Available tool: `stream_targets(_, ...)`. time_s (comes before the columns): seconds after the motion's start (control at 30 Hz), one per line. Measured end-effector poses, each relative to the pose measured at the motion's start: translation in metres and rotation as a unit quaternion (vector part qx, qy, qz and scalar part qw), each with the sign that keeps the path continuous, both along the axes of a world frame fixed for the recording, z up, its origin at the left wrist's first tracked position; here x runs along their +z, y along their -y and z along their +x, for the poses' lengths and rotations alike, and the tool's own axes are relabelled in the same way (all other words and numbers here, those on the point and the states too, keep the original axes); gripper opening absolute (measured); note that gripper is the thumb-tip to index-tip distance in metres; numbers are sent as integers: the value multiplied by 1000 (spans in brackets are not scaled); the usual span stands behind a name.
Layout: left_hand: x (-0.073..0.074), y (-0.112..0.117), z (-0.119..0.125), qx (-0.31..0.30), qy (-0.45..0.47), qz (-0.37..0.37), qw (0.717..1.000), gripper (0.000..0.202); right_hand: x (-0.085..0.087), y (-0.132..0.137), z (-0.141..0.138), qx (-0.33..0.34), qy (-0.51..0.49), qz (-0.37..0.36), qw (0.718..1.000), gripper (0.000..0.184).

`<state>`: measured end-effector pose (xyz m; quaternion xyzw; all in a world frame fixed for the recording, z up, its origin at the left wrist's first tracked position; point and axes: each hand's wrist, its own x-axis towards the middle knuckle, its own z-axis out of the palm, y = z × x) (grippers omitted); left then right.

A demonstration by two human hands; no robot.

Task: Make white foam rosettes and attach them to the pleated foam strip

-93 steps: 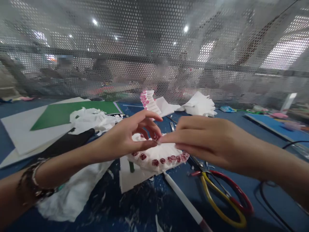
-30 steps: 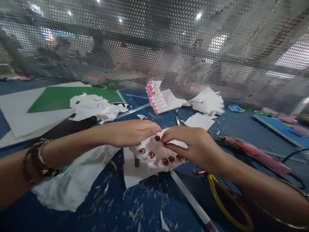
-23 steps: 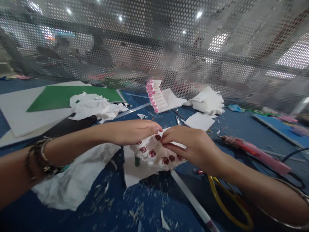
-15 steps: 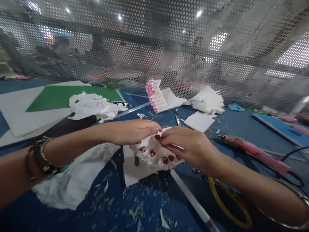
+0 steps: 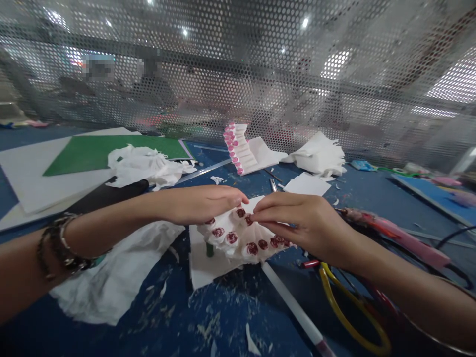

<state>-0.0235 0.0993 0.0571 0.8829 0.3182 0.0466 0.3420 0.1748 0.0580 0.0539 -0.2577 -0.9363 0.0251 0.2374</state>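
A white pleated paper flower (image 5: 241, 237) with dark red rolled tips sits low over the blue table, a green stem (image 5: 210, 249) under it. My left hand (image 5: 201, 203), bracelets on its wrist, lies over the flower's left top with fingers closed on a fold. My right hand (image 5: 301, 223) comes from the right and pinches the paper next to the left fingertips. The two hands' fingertips nearly touch above the flower's middle.
Crumpled white tissue (image 5: 143, 166) and a green sheet (image 5: 111, 151) lie at back left, another pleated red-tipped piece (image 5: 241, 148) and white paper (image 5: 316, 156) behind. Yellow-and-red-handled scissors (image 5: 345, 307), a white stick (image 5: 293, 310), a pink glue gun (image 5: 394, 233). A perforated screen (image 5: 260, 74) closes the back.
Three seconds ago my fingers were stretched out above the flower; since then both hands have closed on its folds. In the last second my right hand shifted slightly right, spreading the pleats.
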Motion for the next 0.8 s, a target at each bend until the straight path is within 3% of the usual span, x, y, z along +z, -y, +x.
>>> stream_targets(0.43, -2, -2, 1, 19, -9, -18, 1000, 40, -6, 1, -3, 40, 1, -3, 999, 20)
stream_targets(0.67, 1, 0, 0, 19, -23, -44, 999, 42, 5, 3, 3, -12, -8, -18, 1000, 15)
stream_targets(0.8, 3, 2, 1, 14, -21, -43, 999, 41, 0, 1, -2, -25, -16, -20, 999, 11)
